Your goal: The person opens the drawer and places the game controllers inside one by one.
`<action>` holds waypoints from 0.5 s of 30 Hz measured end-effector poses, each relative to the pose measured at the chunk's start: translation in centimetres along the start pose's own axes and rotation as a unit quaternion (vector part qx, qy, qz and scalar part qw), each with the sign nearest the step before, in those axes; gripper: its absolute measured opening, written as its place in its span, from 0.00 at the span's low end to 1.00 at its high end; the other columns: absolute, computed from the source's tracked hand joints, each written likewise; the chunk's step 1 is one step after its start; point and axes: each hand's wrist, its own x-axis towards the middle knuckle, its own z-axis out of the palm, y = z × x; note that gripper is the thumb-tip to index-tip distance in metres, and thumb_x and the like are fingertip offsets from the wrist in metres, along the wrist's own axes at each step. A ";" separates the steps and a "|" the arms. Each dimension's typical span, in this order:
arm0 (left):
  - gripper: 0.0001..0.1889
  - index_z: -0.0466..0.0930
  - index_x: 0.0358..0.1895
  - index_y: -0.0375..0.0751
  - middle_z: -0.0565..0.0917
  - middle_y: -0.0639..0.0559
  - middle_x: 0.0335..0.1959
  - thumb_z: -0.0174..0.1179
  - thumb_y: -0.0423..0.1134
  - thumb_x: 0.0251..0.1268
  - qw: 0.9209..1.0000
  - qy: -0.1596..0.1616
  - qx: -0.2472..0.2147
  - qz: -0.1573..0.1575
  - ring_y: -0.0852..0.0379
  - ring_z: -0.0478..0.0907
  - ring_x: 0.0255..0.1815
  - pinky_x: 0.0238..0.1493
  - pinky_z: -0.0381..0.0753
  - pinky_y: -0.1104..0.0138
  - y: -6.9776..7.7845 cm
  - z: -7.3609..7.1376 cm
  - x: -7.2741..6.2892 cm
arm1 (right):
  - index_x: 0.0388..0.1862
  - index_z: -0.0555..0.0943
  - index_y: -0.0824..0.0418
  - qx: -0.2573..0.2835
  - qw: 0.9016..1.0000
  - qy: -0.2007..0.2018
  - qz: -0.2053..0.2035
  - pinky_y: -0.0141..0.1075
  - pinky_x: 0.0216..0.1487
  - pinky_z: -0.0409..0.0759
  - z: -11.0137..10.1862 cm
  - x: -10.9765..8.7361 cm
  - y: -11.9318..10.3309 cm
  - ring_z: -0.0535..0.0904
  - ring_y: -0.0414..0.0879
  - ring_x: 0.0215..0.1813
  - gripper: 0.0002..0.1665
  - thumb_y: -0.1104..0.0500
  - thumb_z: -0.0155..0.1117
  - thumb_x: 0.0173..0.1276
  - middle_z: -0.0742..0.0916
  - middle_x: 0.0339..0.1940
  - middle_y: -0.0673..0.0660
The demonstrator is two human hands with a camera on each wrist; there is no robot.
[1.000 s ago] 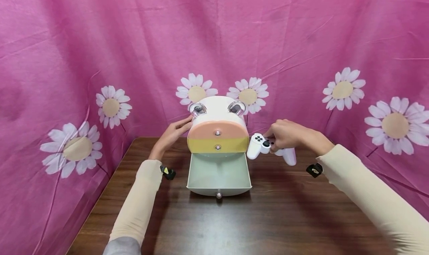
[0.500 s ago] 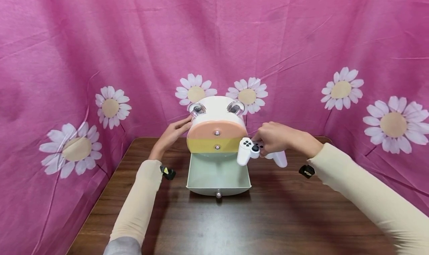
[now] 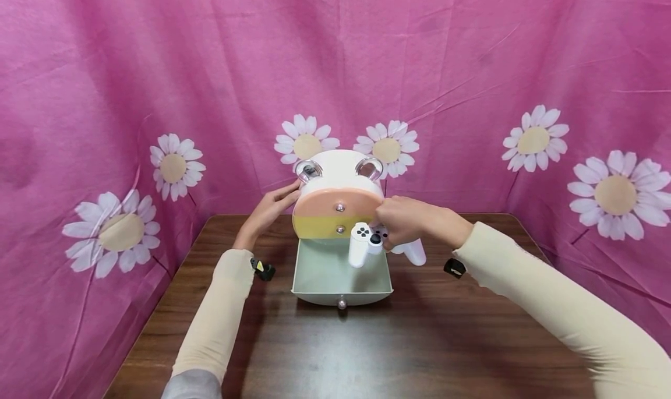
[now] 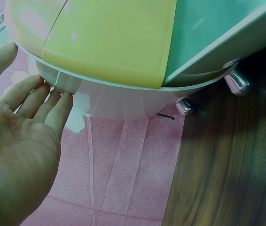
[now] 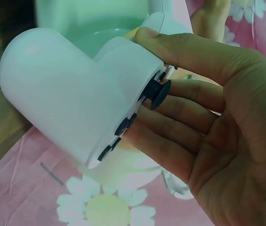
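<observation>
A white game controller (image 3: 359, 249) with black buttons and sticks hangs from my right hand (image 3: 406, 219), above the right part of a pulled-out green drawer (image 3: 320, 274). In the right wrist view, thumb and fingers pinch the controller (image 5: 58, 89) across its middle. The drawer belongs to a small frog-like cabinet (image 3: 341, 175) with a white top and silver-rimmed eyes. Its orange drawer (image 3: 320, 204) and yellow drawer (image 3: 309, 227) are pushed in. My left hand (image 3: 266, 212) rests against the cabinet's left side; in the left wrist view its fingertips (image 4: 65, 101) touch the white wall, fingers extended.
The cabinet stands on a brown wooden table (image 3: 335, 352). Behind and beside it hangs a pink cloth (image 3: 335, 55) printed with white daisies. Short silver feet (image 4: 184, 107) hold the cabinet up. A black wrist camera (image 3: 454, 268) sits under the right sleeve.
My right hand has carried the controller leftward and slightly down, from beside the cabinet to over the open drawer. The left hand and the cabinet have stayed in place.
</observation>
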 end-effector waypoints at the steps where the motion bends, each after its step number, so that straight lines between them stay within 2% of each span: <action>1: 0.31 0.67 0.82 0.57 0.66 0.59 0.84 0.59 0.55 0.81 1.000 0.001 0.001 0.001 0.53 0.56 0.87 0.88 0.55 0.51 0.0 0.0 0.0 | 0.30 0.89 0.53 -0.004 1.000 0.001 -0.005 0.38 0.30 0.76 0.0 0.4 -0.2 0.72 0.41 0.25 0.13 0.56 0.85 0.45 0.81 0.20 0.45; 5: 0.31 0.69 0.81 0.59 0.68 0.61 0.83 0.61 0.59 0.79 1.000 -0.001 0.006 0.009 0.54 0.59 0.86 0.88 0.57 0.51 0.1 -0.1 0.0 | 0.25 0.86 0.54 -0.016 0.999 0.003 -0.030 0.37 0.30 0.74 0.3 1.8 -0.9 0.69 0.40 0.24 0.13 0.55 0.84 0.45 0.79 0.18 0.44; 9: 0.32 0.70 0.80 0.61 0.69 0.62 0.82 0.61 0.61 0.78 1.000 -0.002 0.009 0.010 0.55 0.60 0.86 0.87 0.59 0.51 -0.1 0.0 0.0 | 0.22 0.84 0.53 -0.023 0.999 -0.004 -0.030 0.38 0.32 0.74 0.4 3.1 -1.6 0.69 0.40 0.25 0.14 0.54 0.85 0.46 0.79 0.17 0.43; 15: 0.31 0.68 0.82 0.56 0.66 0.59 0.84 0.59 0.55 0.81 1.000 -0.005 0.003 -0.005 0.53 0.57 0.87 0.88 0.56 0.51 0.7 -0.1 -0.2 | 0.24 0.86 0.51 -0.030 0.999 -0.016 -0.021 0.39 0.35 0.77 0.6 4.5 -2.4 0.74 0.41 0.26 0.14 0.53 0.87 0.47 0.82 0.20 0.43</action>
